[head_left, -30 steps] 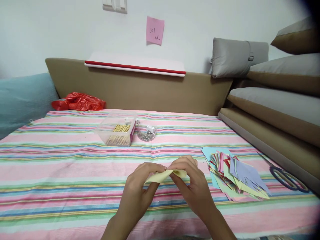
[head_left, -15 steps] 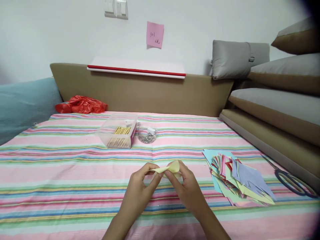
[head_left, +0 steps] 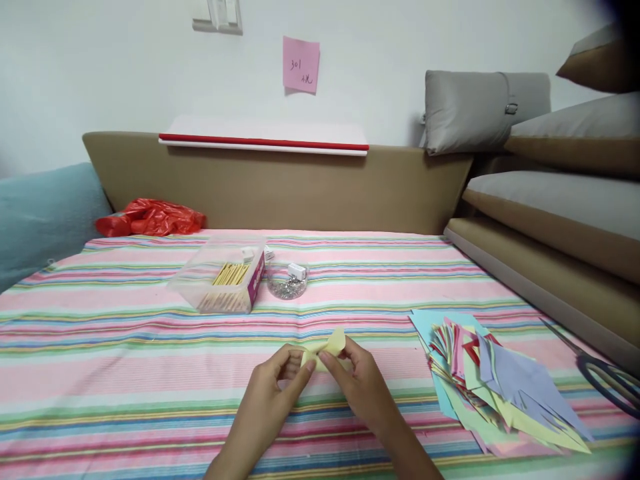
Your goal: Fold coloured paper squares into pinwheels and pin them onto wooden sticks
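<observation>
Both hands meet above the striped cloth, pinching one small piece of pale yellow paper with curled, folded flaps. My left hand grips its left side, thumb on the near face. My right hand holds the right side, its thumb pressed close to the paper's centre. A tiny dark spot shows at the centre between the thumbs; I cannot make out what it is. Beyond the hands stands a round clear dish of small metallic pieces, with a small white box in it.
Left of the dish is a clear plastic box of thin wooden sticks. Coloured paper scraps lie at right, beside dark-handled scissors. Cushions are stacked along the right edge. A red plastic bag lies at the back left.
The yellow paper has turned so more of its near face and centre shows, with both hands still pinching it. The whole view has shifted slightly.
</observation>
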Demonstrator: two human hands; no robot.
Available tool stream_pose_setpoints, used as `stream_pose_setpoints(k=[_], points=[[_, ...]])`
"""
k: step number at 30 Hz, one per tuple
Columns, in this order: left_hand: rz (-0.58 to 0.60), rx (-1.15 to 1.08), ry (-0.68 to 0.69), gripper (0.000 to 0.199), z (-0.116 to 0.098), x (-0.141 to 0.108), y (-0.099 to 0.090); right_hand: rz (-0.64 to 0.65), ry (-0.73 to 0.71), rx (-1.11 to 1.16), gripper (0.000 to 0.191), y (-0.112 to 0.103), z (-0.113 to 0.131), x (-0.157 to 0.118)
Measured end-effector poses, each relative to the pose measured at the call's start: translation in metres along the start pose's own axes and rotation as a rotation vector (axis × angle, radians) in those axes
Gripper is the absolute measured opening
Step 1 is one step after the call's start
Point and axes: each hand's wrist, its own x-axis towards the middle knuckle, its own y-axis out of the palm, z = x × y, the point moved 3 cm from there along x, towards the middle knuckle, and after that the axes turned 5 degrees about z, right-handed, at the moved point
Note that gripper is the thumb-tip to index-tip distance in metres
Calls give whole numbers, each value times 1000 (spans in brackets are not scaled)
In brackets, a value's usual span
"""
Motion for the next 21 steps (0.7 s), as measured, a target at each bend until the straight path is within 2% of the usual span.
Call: stream_pose_setpoints(k=[4,7,10,12,16,18,21], points=[[57,97,-13,24,0,2,1,-19,5,12,28,-7,-7,8],[83,238,42,24,-7,3,-2,-51,22,92,33,-9,-10,12],[8,386,84,24,-16,2,-15,-61,15,182,37,-12,-10,13],[-140,461,94,27,-24,0,-33,-68,15,227,42,-14,-10,13],[-473,544,139,31,-52,-3,-82,-133,36,295,52,-17,-11,13],[-531,665,120,31,-70,7,-107,-161,34,329,52,-15,-10,12],[-516,814,60,28,-88,44,-143,-184,23,357,51,-11,-7,12]])
